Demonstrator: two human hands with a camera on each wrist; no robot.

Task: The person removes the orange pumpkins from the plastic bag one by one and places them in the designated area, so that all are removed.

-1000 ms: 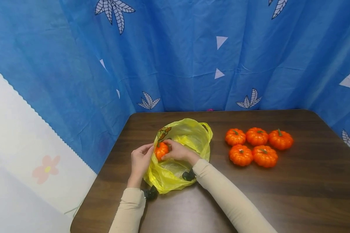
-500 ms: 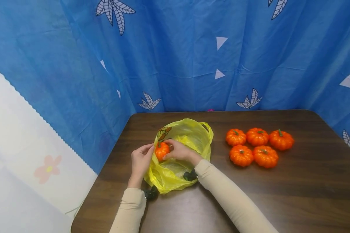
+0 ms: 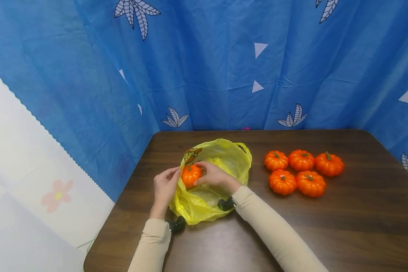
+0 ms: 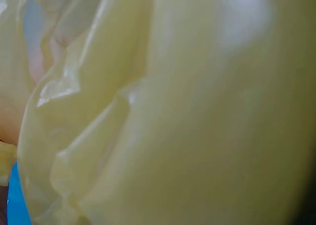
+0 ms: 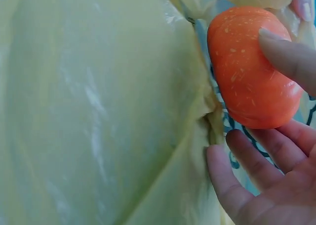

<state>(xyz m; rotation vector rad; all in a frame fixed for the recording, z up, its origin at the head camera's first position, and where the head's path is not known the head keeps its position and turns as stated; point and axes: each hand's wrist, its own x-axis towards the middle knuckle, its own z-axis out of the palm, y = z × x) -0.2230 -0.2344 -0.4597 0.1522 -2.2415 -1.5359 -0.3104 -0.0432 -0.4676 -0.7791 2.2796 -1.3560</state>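
Note:
A yellow plastic bag [image 3: 236, 158] lies with its mouth spread on the brown table. My left hand [image 3: 164, 189] pinches the bag's left rim; yellow plastic fills most of the left wrist view. Just inside that rim is a small orange pumpkin [image 3: 191, 175], held by my right hand [image 3: 215, 176], which reaches in over the bag. Seen in the right wrist view, the thumb [image 5: 291, 59] presses on the pumpkin [image 5: 249, 71] while fingers sit beneath it, the nearer ones spread off it. The bag's bottom is partly hidden by the right hand and wrist.
Several orange pumpkins [image 3: 283, 182] with green stems stand in two rows right of the bag. A blue curtain [image 3: 210, 56] hangs behind the table's [image 3: 367, 211] far edge. White cloth with a faint flower [image 3: 56, 195] lies left of the table.
The right hand has shifted slightly right with the pumpkin, and more of the pumpkin shows. The bag's far right rim has spread slightly right. The left hand stays at the rim.

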